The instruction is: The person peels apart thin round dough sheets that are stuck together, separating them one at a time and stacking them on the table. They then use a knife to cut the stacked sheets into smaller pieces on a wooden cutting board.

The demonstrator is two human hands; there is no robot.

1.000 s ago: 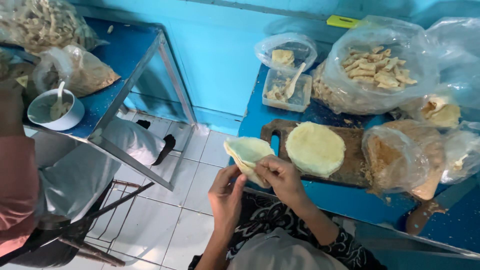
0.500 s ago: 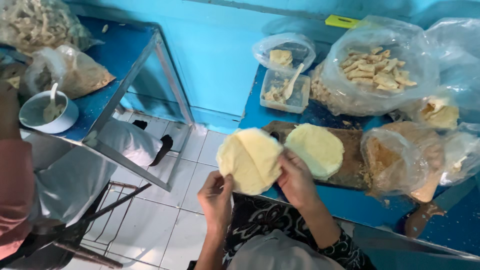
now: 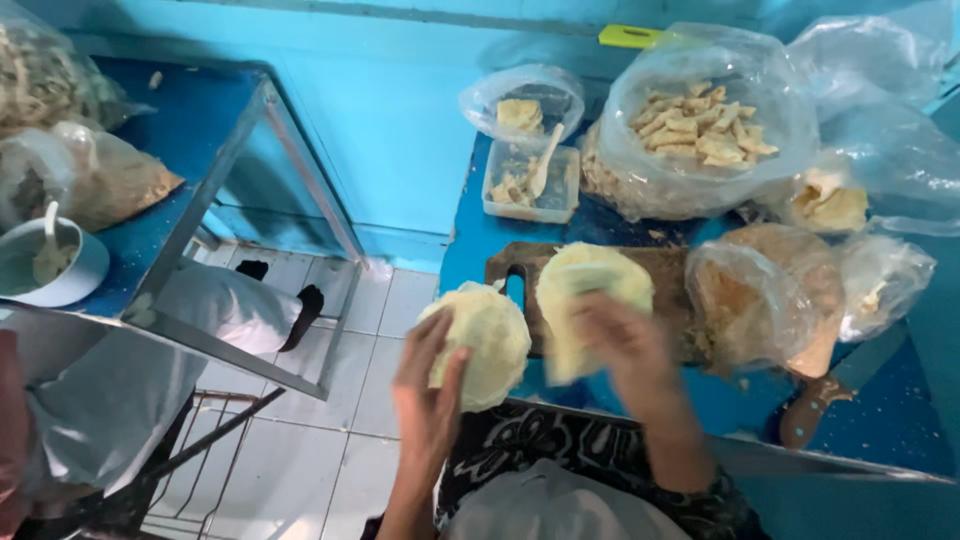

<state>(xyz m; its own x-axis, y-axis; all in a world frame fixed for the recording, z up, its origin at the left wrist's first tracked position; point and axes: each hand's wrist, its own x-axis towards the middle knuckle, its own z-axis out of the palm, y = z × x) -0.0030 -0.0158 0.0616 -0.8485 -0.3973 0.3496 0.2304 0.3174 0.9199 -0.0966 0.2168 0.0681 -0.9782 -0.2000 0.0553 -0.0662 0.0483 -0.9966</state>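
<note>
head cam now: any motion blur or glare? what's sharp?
Head view: right hand smeared by motion blur, with the pale sheet it holds; left hand and its round wrapper slightly soft. Glare on the plastic bags. Container and chopping board fairly sharp.

Small food-prep workshop: blue worktable (image 3: 480, 240), wooden cutting board (image 3: 670, 270), plastic bags of fried snacks (image 3: 700, 130) far right, white-tiled floor (image 3: 300, 470) near left.
</note>
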